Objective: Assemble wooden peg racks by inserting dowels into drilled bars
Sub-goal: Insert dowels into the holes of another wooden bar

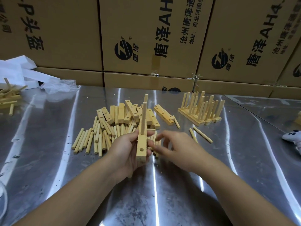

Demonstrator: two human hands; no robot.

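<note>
The left hand (125, 152) gripped a drilled bar (141, 142), fingers curled round it, above the tabletop (162, 201). Two dowels (143, 118) stood upright in the bar. The right hand (177, 149) hovered beside it, fingers loosely spread, holding nothing, over loose dowels (84, 139). Behind lay piled bars (121, 111); finished racks (202, 111) stood to the right.

Both bare forearms are extending forward from the bottom edge, angling toward each other. The L hand (128, 150) is gripping a wooden bar (141, 149), palm turned up, thumb & fingers curling round it. The R hand (176, 148) is hovering just beside it, palm down, fingers loosely spread, a bit blurred.
</note>
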